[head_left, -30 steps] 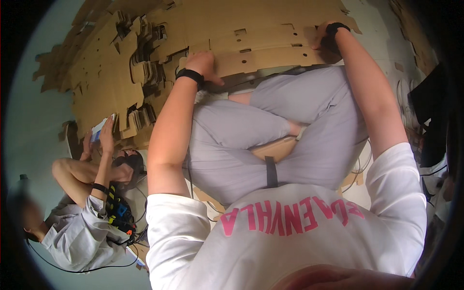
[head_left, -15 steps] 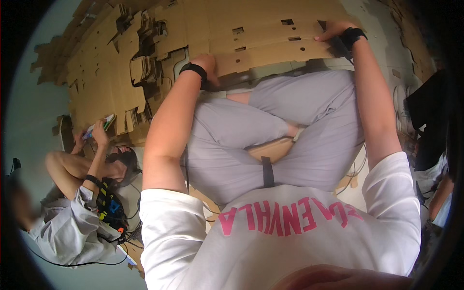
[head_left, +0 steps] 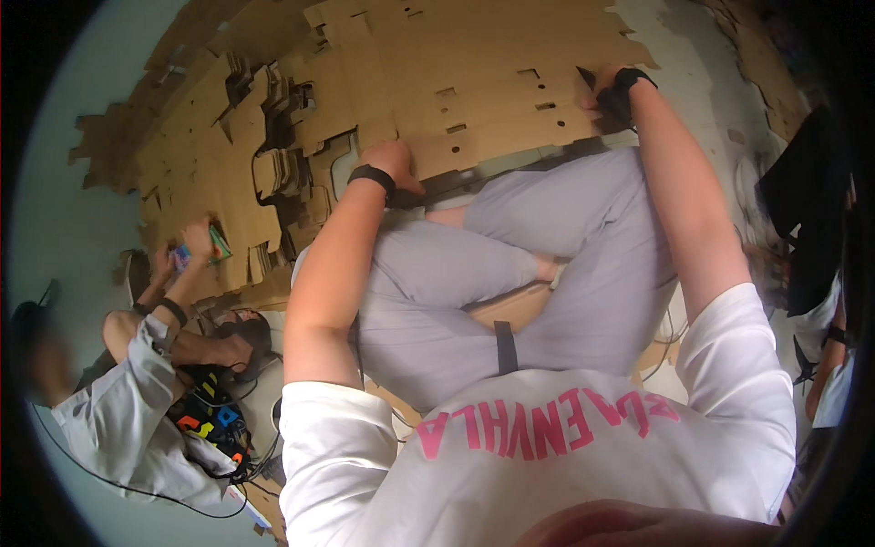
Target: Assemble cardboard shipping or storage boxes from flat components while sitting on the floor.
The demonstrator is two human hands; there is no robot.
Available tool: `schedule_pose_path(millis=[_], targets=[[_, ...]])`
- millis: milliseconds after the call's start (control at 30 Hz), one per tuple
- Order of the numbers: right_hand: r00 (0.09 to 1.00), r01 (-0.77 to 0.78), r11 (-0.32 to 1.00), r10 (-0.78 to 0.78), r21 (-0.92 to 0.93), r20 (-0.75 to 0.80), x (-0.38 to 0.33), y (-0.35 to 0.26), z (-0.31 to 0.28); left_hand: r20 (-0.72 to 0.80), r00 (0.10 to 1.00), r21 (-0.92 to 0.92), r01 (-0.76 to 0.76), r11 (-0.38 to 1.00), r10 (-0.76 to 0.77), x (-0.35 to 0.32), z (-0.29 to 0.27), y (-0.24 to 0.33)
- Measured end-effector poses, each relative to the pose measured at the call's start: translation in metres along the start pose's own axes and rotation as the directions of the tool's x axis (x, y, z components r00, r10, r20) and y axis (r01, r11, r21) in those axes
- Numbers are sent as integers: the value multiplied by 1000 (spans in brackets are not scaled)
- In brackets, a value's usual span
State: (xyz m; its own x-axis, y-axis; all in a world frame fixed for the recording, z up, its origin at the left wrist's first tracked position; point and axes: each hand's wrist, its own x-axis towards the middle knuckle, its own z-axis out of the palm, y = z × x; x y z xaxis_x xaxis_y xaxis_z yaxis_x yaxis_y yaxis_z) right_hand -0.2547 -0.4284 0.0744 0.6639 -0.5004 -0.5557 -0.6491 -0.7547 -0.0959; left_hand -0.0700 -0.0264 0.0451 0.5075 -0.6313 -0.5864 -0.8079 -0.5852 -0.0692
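Note:
A large flat brown cardboard sheet (head_left: 497,118) with small slots and round holes lies across the space beyond my crossed legs. My left hand (head_left: 390,166) is closed at the left end of its near edge, thumb toward me; its other fingers are partly hidden. At the sheet's right side, my right hand (head_left: 609,89) is bent round the edge, its fingertips partly out of sight. A dark pointed shape shows beside those fingers; I cannot tell whether it is a gap or an object. Both wrists wear black bands.
Stacked cut cardboard pieces (head_left: 278,173) lie left of the sheet. On the far left, a co-worker (head_left: 137,419) holds a small colourful item (head_left: 217,244) by the cardboard. A black-and-yellow bag (head_left: 214,415) and cables lie beside them. Another person's dark clothing (head_left: 797,219) appears at right.
The whole view has shifted, so the sheet, my hands and legs sit lower in the picture. Both hands stay at the sheet's edges. The co-worker's colourful item has turned in their hands.

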Motion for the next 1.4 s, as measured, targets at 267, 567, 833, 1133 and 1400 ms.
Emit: schedule_pose_path(millis=[267,567,833,1133,1400], targets=[[974,-96,993,107,-65,197,-17,-10,14,-206,978,142,42,989,-12,-39,-9,24],[995,49,996,-42,-79,86,-4,-5,-8,-80,992,67,101,993,-96,-12,-3,8],[967,157,988,-155,-5,-200,-19,-4,-32,29,996,148,83,986,-89,8,7,9],[998,-19,984,9,-180,-55,46,-19,29,-69,991,163,124,979,-114,19,15,12],[999,32,985,-24,-172,47,53,-19,54,-93,988,111,134,985,-124,27,21,11]])
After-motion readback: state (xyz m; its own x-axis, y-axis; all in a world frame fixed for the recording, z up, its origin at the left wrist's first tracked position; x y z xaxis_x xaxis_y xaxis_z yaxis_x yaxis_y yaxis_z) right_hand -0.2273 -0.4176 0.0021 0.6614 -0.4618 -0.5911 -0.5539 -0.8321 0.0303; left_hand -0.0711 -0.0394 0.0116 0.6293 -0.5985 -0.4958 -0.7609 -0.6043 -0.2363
